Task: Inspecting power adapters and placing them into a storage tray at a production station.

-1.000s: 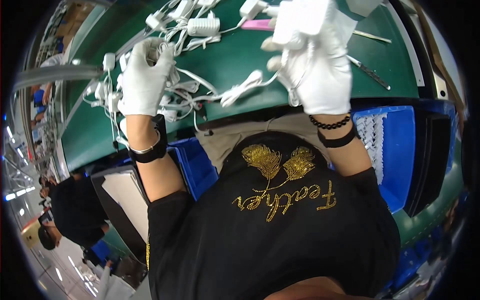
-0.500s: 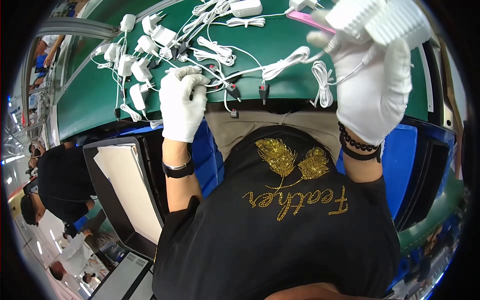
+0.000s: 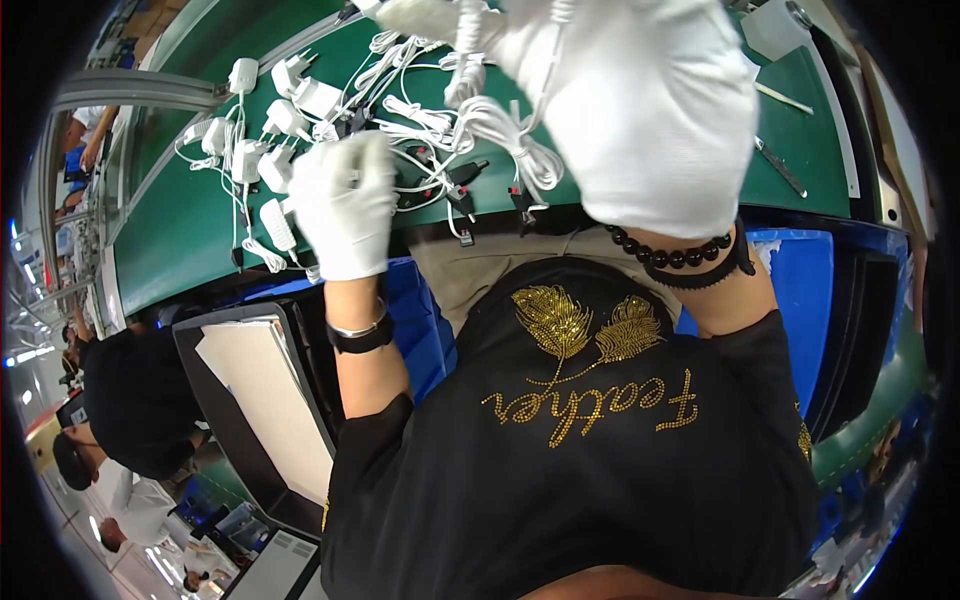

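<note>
My right hand (image 3: 650,110), in a white glove, is raised high and close over the table. Its fingers run past the upper edge of the view, and white cords (image 3: 468,50) with ribbed sleeves hang from it. The adapters it holds are out of sight. Below it dangles a tied coil of white cord (image 3: 510,140). My gloved left hand (image 3: 345,205) is closed in a loose fist low over the table; what lies in its fingers is hidden. White plug adapters (image 3: 288,118) crowd its left, and black connectors (image 3: 465,175) with red inside lie to its right.
The green table (image 3: 160,215) carries a pile of bundled white cables (image 3: 420,115). A slim dark tool (image 3: 780,167) and a pale stick (image 3: 785,97) lie at the right. A black box with papers (image 3: 255,370) stands by my left arm, a blue bin (image 3: 800,290) by my right. Other people are at the left.
My right hand has swung left and up toward the camera, carrying the adapters out of view and the cord coil leftward. My left hand has shifted slightly left and its fingers have turned under.
</note>
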Demonstrator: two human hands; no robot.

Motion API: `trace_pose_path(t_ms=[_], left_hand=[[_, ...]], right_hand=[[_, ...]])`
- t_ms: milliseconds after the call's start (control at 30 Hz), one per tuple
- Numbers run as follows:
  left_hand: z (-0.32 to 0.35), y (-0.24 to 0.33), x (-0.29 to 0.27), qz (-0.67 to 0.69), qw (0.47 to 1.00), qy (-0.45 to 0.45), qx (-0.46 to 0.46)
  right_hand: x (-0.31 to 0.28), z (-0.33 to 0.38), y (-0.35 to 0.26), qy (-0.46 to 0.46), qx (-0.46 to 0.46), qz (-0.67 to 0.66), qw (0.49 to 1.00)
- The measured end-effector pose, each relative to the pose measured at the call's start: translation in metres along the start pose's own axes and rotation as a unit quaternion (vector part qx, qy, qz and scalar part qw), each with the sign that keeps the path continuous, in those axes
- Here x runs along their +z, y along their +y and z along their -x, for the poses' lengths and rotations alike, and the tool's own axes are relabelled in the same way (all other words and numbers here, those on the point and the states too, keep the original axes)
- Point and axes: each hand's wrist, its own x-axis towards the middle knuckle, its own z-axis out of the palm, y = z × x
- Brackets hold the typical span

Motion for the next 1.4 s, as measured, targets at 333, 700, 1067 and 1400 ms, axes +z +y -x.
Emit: trace_pose_path(t_ms=[333,700,1067,1400], left_hand=[[-0.017,0.009,0.007,-0.020,0.997,-0.006,0.072],[-0.007,0.073,0.005,0.402,0.908,0.119,0.019],[0.006,0.141,0.063,0.393,0.880,-0.236,0.123],[-0.005,0.141,0.114,0.187,0.951,-0.185,0.161]], right_hand=[[-0.020,0.009,-0.014,0.004,-0.015,-0.017,1.000],[-0.053,0.028,-0.039,0.046,-0.074,0.003,0.996],[-0.142,0.139,-0.194,0.210,-0.328,0.215,0.896],[-0.261,0.241,-0.197,0.389,-0.258,0.060,0.883]])
